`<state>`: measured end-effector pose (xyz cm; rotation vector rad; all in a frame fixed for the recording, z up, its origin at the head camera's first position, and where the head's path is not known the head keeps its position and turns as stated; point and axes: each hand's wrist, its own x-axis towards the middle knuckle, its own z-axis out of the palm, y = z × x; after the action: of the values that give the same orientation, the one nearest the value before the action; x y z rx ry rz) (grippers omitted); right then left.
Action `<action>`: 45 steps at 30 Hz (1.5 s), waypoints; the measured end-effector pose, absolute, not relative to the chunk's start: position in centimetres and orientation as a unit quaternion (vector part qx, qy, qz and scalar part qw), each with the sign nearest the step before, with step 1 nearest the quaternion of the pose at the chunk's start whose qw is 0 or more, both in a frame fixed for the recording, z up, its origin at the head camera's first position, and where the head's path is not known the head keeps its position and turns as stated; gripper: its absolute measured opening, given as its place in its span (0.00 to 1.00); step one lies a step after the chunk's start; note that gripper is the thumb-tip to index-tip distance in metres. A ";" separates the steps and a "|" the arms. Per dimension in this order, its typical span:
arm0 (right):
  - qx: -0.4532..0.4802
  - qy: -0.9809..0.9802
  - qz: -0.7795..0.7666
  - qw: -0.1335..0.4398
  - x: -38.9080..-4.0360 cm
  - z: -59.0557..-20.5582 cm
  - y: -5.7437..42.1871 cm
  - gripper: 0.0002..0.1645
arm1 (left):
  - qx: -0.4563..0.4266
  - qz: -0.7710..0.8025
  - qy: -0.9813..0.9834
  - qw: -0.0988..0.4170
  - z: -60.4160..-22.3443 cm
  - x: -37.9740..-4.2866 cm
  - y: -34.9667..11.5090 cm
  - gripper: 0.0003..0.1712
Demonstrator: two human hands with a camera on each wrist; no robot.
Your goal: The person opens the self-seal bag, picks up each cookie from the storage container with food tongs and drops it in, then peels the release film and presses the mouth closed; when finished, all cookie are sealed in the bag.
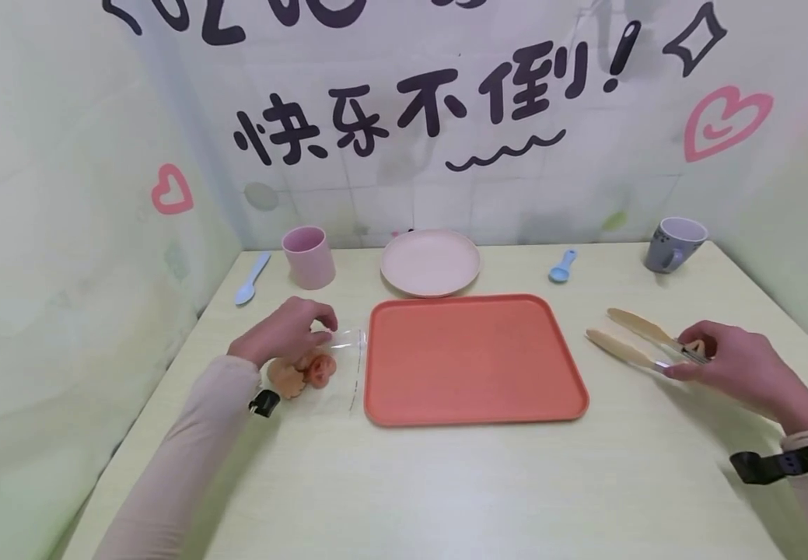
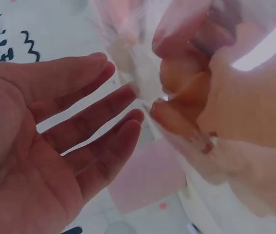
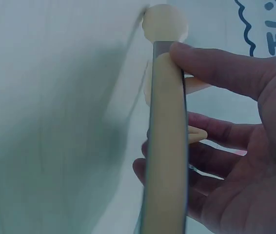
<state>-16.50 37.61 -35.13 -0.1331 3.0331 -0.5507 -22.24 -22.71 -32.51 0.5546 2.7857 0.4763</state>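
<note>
My right hand (image 1: pixel 743 369): fingers grasping tongs (image 1: pixel 620 351), long axis slanting leftward, tips near tray (image 1: pixel 473 365). My left hand (image 1: pixel 283 330): fingers released, nearer the clear bag (image 1: pixel 339 387).

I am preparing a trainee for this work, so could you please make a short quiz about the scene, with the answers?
1. Multiple choice: what is held in the fingers of the right hand?
A) a blue spoon
B) a pair of tongs
C) the pink plate

2. True or false: the red tray lies between the clear plastic bag and the tongs.

3. Count: how many cups stand on the table?

Key:
1. B
2. True
3. Two: a pink cup at the back left and a mug with a handle at the back right.
</note>
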 end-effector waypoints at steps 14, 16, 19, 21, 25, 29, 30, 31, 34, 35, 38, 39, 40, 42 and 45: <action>-0.056 0.985 -0.160 0.045 -17.1 -36.3 38.4 0.39 | 0.222 0.190 0.930 0.222 -32.7 -25.0 -22.0 0.05; -0.059 0.984 -0.161 0.044 -17.1 -36.3 38.5 0.39 | 0.219 0.190 0.929 0.231 -32.7 -25.2 -22.1 0.06; -0.060 0.983 -0.165 0.045 -16.9 -36.3 38.4 0.39 | 0.214 0.190 0.928 0.238 -32.7 -25.4 -22.3 0.08; -0.059 0.983 -0.167 0.047 -16.9 -36.3 38.5 0.39 | 0.215 0.191 0.928 0.237 -32.8 -25.4 -22.5 0.09; -0.058 0.983 -0.169 0.051 -16.9 -36.4 38.5 0.39 | 0.216 0.200 0.930 0.220 -33.1 -25.3 -22.7 0.09; -0.057 0.982 -0.168 0.058 -16.9 -36.4 38.7 0.41 | 0.215 0.204 0.933 0.205 -33.2 -25.2 -22.8 0.09; -0.058 0.982 -0.168 0.059 -16.9 -36.4 38.7 0.42 | 0.216 0.206 0.933 0.202 -33.2 -25.1 -22.8 0.09; -0.059 0.982 -0.168 0.060 -16.9 -36.4 38.7 0.42 | 0.217 0.207 0.933 0.200 -33.2 -25.1 -22.8 0.09; -0.069 0.983 -0.165 0.049 -16.7 -36.2 38.5 0.43 | 0.217 0.210 0.934 0.193 -33.1 -25.0 -22.8 0.08; -0.074 0.983 -0.162 0.040 -16.6 -36.1 38.3 0.43 | 0.216 0.212 0.934 0.191 -33.2 -25.0 -22.9 0.08; -0.093 0.983 -0.154 -0.019 -16.3 -35.6 37.0 0.43 | 0.214 0.217 0.934 0.185 -33.2 -24.9 -23.0 0.07; -0.102 0.982 -0.154 -0.046 -16.2 -35.2 36.2 0.42 | 0.215 0.220 0.934 0.182 -33.3 -24.9 -23.0 0.07; -0.111 0.979 -0.155 -0.070 -16.2 -34.8 35.3 0.40 | 0.216 0.224 0.934 0.178 -33.3 -24.8 -23.2 0.07; -0.134 0.971 -0.167 -0.107 -16.2 -33.6 33.1 0.36 | 0.218 0.230 0.933 0.168 -33.4 -24.6 -23.4 0.07; -0.190 0.950 -0.200 -0.146 -16.6 -31.8 28.9 0.28 | 0.223 0.241 0.931 0.157 -33.3 -24.5 -23.7 0.08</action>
<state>-16.58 28.86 -31.83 -0.6584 3.2980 -0.6932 -24.47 -23.70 -33.33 0.6387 2.6665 0.6897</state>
